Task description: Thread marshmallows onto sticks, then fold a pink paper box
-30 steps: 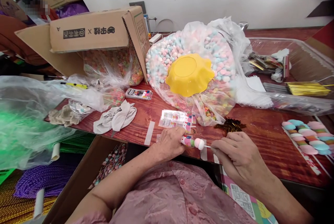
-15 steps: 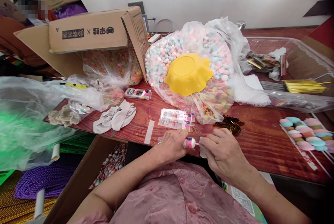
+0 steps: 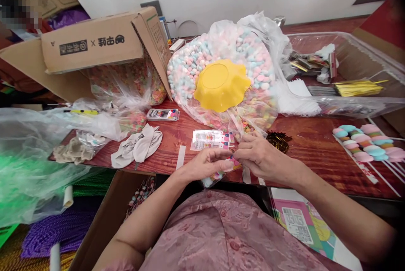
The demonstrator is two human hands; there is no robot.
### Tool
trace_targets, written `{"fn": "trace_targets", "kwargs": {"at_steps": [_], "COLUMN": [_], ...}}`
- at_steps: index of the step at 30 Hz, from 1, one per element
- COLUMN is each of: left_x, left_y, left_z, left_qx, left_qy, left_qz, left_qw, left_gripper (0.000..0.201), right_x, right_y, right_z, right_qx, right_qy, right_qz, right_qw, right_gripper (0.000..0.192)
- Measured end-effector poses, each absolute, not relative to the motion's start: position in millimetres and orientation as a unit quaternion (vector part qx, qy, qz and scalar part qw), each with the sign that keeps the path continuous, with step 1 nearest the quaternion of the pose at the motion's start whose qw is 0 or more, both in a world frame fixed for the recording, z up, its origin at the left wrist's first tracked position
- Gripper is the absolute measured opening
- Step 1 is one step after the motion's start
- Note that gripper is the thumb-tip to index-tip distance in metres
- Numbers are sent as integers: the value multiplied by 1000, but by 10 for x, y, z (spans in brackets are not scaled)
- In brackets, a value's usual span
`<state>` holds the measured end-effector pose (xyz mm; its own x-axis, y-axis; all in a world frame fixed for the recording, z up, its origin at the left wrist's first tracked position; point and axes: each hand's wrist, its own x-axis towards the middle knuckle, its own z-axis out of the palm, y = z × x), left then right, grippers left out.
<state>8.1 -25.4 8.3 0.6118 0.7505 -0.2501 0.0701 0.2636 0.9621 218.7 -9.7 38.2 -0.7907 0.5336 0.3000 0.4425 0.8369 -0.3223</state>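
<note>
Just over the table's front edge, a clear printed bag of pastel marshmallow candy [image 3: 214, 177] shows below my left hand [image 3: 205, 163]. My left fingers and thumb curve loosely around the bag's upper part. The bag's pink printed end [image 3: 234, 162] points toward my right hand [image 3: 263, 155]. There my right thumb and fingertips are pinched together, hiding whatever is between them. Flat printed bags [image 3: 211, 139] lie just beyond my hands. A bunch of dark gold twist ties [image 3: 278, 141] rests behind my right hand.
A yellow wavy bowl [image 3: 221, 85] sits upside down on a big bag of marshmallows [image 3: 186, 66]. Candy skewers [image 3: 368, 142] lie at right, before a clear plastic tray [image 3: 344, 106]. At left are a grey cloth [image 3: 137, 146] and an open carton [image 3: 95, 45].
The bagged candy has turned, its body now hanging below my left hand. My right hand has moved up and left against my left fingertips. The white stick between them is now hidden.
</note>
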Motion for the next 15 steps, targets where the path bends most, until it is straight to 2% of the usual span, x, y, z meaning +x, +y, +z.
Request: {"fn": "trace_targets", "kwargs": {"at_steps": [3, 8, 10, 13, 15], "left_x": [80, 207, 232, 222, 206], "left_y": [-225, -275, -281, -256, -230], "left_z": [17, -145, -157, -131, -111], "left_qx": [442, 383, 392, 385, 373], "left_qy": [387, 426, 442, 471, 473], "left_qz": [261, 402, 438, 498, 541], "left_qw": [766, 715, 677, 618, 586], "left_gripper": [42, 43, 44, 43, 39], "right_x": [2147, 1958, 1932, 1918, 1867], "right_y": [-62, -47, -12, 6, -48], "right_z": [446, 384, 324, 193, 58], "right_qx": [-261, -311, -311, -372, -426], "right_qy": [-935, -907, -876, -745, -653], "right_qz": [151, 199, 231, 272, 299], "right_qw": [188, 204, 286, 483, 550], "right_gripper": [22, 18, 23, 37, 46]}}
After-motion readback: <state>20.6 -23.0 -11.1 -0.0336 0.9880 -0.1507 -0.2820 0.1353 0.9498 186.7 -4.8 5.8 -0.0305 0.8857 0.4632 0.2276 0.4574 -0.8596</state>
